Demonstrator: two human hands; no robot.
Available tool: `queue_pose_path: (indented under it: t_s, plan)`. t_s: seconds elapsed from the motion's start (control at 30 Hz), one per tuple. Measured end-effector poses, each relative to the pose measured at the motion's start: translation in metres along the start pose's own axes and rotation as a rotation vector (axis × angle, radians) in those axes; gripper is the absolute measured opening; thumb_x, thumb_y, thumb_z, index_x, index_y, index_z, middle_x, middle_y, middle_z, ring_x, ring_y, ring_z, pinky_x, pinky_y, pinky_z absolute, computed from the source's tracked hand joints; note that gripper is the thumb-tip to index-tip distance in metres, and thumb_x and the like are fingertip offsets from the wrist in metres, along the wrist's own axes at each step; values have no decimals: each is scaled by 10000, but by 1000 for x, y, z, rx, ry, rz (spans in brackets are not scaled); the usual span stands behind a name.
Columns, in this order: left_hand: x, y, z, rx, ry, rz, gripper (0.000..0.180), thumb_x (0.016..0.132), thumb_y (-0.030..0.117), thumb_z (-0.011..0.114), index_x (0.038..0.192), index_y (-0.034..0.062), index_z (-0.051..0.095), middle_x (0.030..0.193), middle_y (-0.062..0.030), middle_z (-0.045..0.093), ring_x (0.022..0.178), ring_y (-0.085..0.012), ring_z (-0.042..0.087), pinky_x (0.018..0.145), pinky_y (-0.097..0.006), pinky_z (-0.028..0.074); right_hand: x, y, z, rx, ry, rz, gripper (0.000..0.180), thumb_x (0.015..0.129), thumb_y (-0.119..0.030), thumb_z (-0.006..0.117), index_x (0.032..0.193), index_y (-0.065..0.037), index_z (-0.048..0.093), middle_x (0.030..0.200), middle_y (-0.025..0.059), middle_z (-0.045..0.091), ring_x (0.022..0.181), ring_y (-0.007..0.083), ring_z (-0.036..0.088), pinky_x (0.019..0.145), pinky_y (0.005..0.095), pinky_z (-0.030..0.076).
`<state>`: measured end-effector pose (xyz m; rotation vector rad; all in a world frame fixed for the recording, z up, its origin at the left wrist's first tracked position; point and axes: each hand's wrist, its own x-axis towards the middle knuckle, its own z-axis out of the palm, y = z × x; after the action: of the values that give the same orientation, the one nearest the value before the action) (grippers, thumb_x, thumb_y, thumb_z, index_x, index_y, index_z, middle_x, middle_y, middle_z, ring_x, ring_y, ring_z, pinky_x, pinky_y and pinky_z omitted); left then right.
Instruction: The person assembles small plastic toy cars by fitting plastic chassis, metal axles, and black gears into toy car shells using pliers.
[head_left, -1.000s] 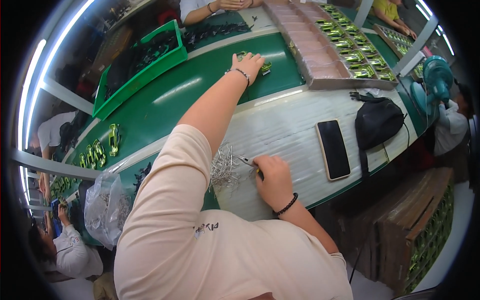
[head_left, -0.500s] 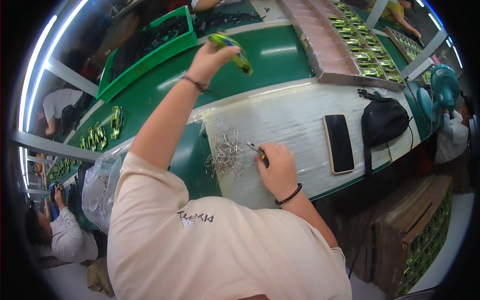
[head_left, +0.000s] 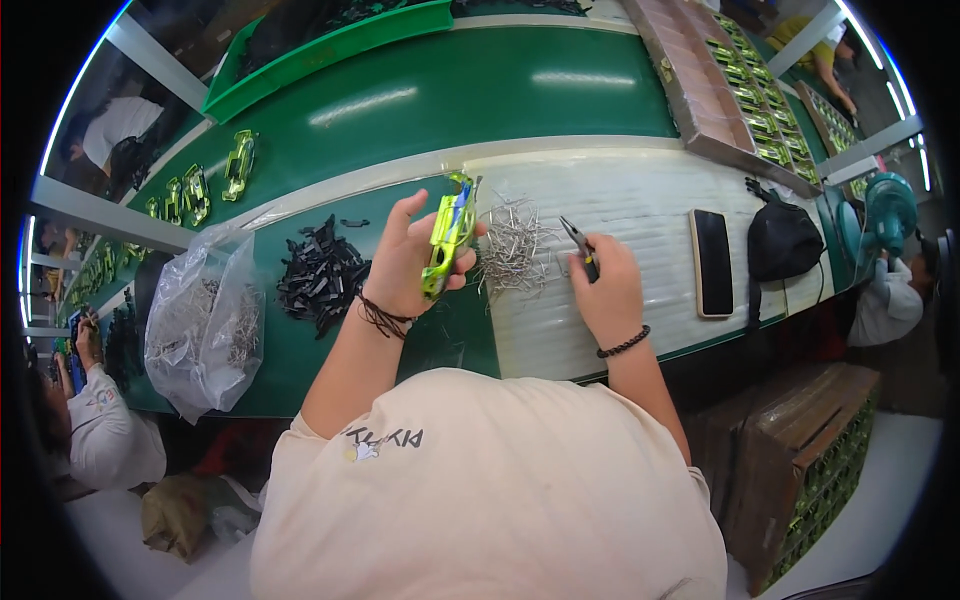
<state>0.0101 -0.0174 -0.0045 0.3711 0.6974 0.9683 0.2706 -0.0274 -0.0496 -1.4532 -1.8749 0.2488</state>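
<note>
A long green bench (head_left: 560, 90) runs past you. Your left hand (head_left: 405, 265) has its fingers closed around the lime-green toy car shell (head_left: 447, 235); your right hand (head_left: 605, 290) grips small pliers (head_left: 580, 247). Keep the shell steady and bring the pliers' tips across the wire pins (head_left: 512, 245) lying between your fingers.

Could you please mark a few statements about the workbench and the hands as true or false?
1. The left hand holds a lime-green toy car body. True.
2. The right hand is empty. False: it grips small pliers.
3. A pile of thin metal pins lies between the two hands. True.
4. The dark phone lies left of the clear plastic bag. False: it lies far to the right, beside a black pouch.
5. Black plastic parts lie heaped on the green surface. True.
</note>
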Motion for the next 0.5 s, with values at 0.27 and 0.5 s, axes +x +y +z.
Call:
queue_pose_path:
  t_s: [0.27, 0.5]
  plan:
    - [-5, 3, -6, -10, -261, 59, 802, 795, 61, 512, 1518, 82, 165, 1417, -225, 427, 1098, -366, 619, 736, -486, 607, 4, 1, -5, -186, -122, -111, 244, 805, 10, 653, 1029, -7, 559, 929, 171, 635, 837, 385, 591, 729, 428, 490]
    - [-7, -13, -3, -117, -332, 107, 933, 689, -95, 465, 1516, 198, 147, 1408, -172, 408, 1205, -404, 554, 927, -576, 508, 10, -56, -15, 638, 26, 315, 302, 800, 110, 613, 988, -54, 443, 905, 15, 551, 748, 48, 494, 675, 202, 443]
